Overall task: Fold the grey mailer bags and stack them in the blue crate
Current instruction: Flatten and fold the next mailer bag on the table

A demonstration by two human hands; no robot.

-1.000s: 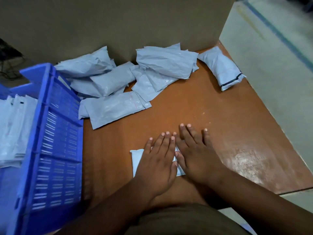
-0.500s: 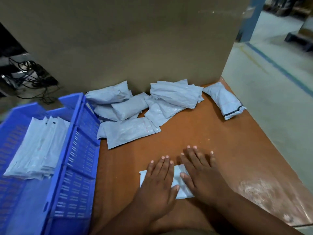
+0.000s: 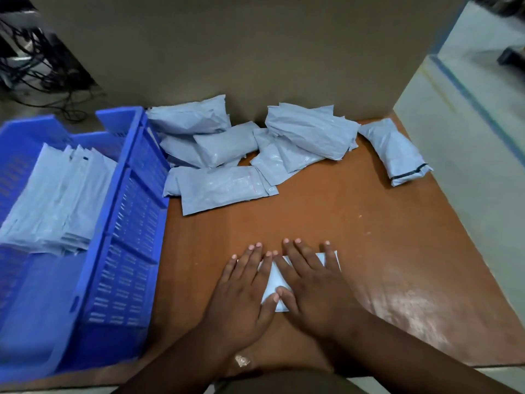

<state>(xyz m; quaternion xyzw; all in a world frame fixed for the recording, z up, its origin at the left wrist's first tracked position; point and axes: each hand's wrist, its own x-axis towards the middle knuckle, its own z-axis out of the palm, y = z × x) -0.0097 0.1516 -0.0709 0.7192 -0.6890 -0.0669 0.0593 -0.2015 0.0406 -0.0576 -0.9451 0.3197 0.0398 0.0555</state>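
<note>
While both hands lie flat with fingers spread, the left hand (image 3: 241,294) and right hand (image 3: 315,285) press a folded grey mailer bag (image 3: 274,282) onto the tabletop (image 3: 355,237) at about six o'clock, near the front edge. Only a sliver of it shows between the palms. At nine o'clock the blue crate (image 3: 133,223) holds a stack of folded bags (image 3: 54,203); at twelve o'clock a loose pile of bags (image 3: 241,149) waits, with one rolled bag (image 3: 397,152) apart at two o'clock. To my eye the slick plastic may spring open once the pressure lifts, or slide on the glossy wood, so the crease could be lost on the way to the crate.
</note>
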